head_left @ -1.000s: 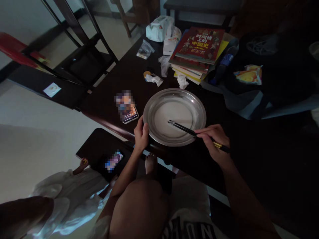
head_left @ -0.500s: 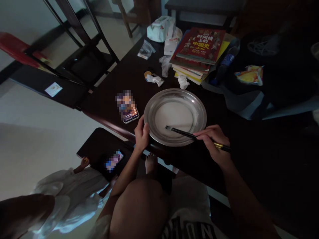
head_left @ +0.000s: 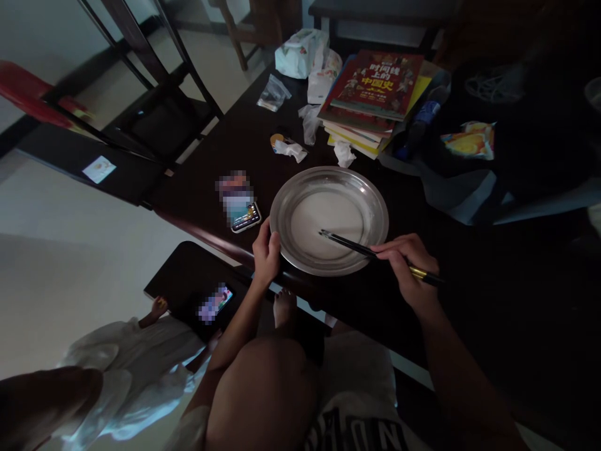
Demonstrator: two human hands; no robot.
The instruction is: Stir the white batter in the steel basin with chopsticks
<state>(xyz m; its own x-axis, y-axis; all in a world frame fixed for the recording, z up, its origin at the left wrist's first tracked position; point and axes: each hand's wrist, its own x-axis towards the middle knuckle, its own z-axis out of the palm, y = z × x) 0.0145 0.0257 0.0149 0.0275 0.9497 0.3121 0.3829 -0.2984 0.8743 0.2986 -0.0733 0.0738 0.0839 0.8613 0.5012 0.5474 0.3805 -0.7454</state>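
A round metal basin [head_left: 284,245] stands at the near edge of the dark table, with a pale, whitish layer [head_left: 323,210] covering its bottom. My left hand [head_left: 267,254] grips the basin's left rim, thumb on the near side. In my right hand [head_left: 410,269] is a pair of black chopsticks [head_left: 350,245] with gold bands near the back end. Their tips reach over the basin's middle, at the whitish layer; whether they dip into it I cannot tell. Left of the basin lies a lit phone [head_left: 245,216].
Behind the basin are crumpled tissue [head_left: 344,154], a book stack [head_left: 375,84], a tissue pack [head_left: 300,53] and a bottle [head_left: 425,116]. A snack packet [head_left: 469,141] lies at the right. Another person in pale clothing [head_left: 136,357] sits lower left, near a second phone [head_left: 216,305] on a bench.
My right hand and the chopsticks have shifted slightly right, and the tips have moved right and a little away from me across the basin. My left hand keeps its hold on the rim.
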